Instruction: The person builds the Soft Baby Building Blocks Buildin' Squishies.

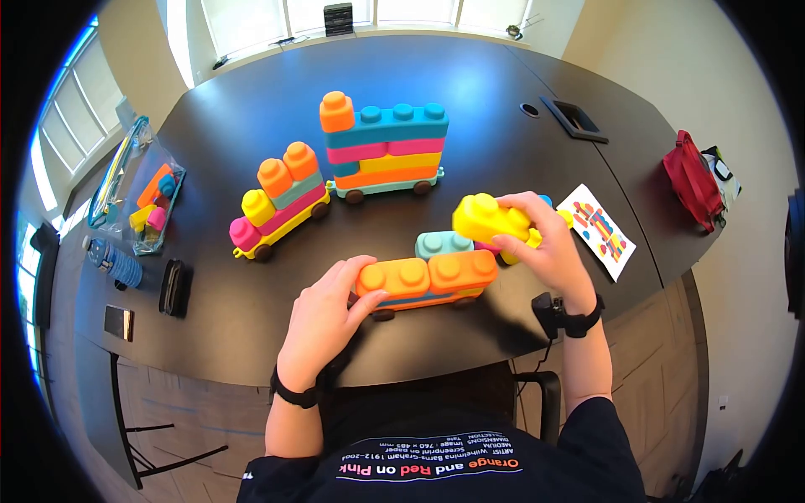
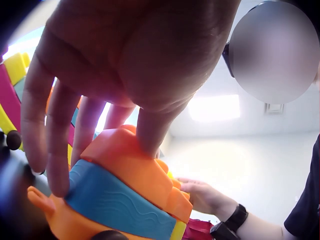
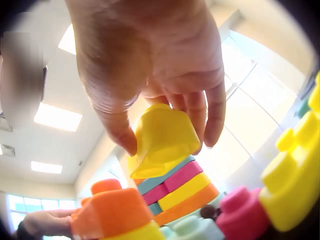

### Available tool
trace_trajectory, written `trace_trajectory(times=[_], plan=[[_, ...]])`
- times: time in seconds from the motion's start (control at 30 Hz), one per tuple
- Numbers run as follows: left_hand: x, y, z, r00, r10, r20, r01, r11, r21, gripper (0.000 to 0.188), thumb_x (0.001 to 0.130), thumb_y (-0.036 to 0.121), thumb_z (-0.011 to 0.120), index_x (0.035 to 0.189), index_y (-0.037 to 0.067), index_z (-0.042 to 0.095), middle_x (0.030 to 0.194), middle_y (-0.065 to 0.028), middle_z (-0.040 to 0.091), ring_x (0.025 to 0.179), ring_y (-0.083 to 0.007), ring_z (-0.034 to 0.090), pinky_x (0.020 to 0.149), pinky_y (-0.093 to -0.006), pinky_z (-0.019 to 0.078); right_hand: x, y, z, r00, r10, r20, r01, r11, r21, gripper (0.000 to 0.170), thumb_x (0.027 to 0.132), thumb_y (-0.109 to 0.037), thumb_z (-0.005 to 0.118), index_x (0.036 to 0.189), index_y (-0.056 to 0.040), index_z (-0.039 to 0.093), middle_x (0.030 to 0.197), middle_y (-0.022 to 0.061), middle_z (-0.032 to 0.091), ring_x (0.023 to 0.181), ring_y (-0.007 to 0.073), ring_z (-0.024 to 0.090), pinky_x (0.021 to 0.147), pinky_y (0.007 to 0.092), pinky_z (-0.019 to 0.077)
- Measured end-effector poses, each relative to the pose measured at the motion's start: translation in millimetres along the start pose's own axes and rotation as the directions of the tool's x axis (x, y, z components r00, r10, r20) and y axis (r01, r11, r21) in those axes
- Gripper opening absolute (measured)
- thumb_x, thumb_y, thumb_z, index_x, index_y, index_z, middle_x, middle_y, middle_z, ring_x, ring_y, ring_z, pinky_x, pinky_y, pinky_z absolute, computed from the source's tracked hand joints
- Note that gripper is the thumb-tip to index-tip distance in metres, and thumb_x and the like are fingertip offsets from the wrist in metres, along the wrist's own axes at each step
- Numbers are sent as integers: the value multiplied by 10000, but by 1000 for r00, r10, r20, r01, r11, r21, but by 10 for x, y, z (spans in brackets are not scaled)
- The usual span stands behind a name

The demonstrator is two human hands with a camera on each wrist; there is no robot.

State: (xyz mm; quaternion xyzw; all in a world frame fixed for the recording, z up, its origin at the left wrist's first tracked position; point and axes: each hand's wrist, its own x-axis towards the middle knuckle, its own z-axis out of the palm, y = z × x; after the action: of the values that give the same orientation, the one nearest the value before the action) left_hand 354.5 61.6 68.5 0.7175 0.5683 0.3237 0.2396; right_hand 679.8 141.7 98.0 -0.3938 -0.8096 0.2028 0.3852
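Observation:
My left hand (image 1: pixel 323 317) grips the left end of a low toy train car, thumb and fingers on either side of its orange block (image 1: pixel 392 278). That car has two orange blocks on top, a blue block (image 2: pixel 120 197) beneath, and dark wheels. My right hand (image 1: pixel 549 243) pinches a yellow building block (image 3: pixel 165 137) from above, thumb on one side and fingers on the other. The yellow block hangs over a pale green block (image 1: pixel 443 244) just behind the orange car. A pink block (image 3: pixel 239 212) and more yellow studded blocks (image 3: pixel 292 167) are partly hidden by my right hand in the head view.
Farther back stand a tall wheeled stack (image 1: pixel 386 155) and a stepped car (image 1: pixel 281 205). A picture sheet (image 1: pixel 599 235) lies right. At left are a clear bag (image 1: pixel 126 201) with blocks, a water bottle (image 1: pixel 113 261), a black case (image 1: pixel 172 287) and a phone (image 1: pixel 119 322).

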Motion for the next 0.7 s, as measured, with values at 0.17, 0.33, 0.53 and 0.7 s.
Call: trace_trajectory(times=[0.17,0.33,0.53,0.7], plan=[[29,4,33,999,53,-9,-53,999,-11,434,933,199,810,1295,30,642,1088,-133,741,808,-249,747,786,-344,590,72,-333,448,964,-257,64,246,959,141,526,912,-172,822,1391,-44,646,1196,159,668,1097,304,679,944,370,549],[64,-76,37,999,-15,49,17,999,-51,501,893,338,846,1268,67,653,1058,-97,745,824,-248,771,750,-376,597,120,-401,798,950,-298,90,289,952,102,535,904,-158,808,1419,-114,670,1213,122,673,1053,332,689,885,405,569],[81,-114,19,998,-37,57,44,991,-128,492,851,336,884,1191,48,672,964,-100,757,805,-251,771,738,-368,593,130,-435,822,949,-301,95,292,952,98,556,904,-162,809,1442,-134,672,1211,124,683,1031,327,695,876,409,569],[90,-166,33,998,-31,60,39,988,-152,490,840,336,892,1173,51,673,957,-96,761,803,-249,771,731,-366,589,134,-436,882,949,-299,95,292,952,88,543,886,-115,820,1415,-120,696,1225,106,704,1037,304,698,881,376,569]])
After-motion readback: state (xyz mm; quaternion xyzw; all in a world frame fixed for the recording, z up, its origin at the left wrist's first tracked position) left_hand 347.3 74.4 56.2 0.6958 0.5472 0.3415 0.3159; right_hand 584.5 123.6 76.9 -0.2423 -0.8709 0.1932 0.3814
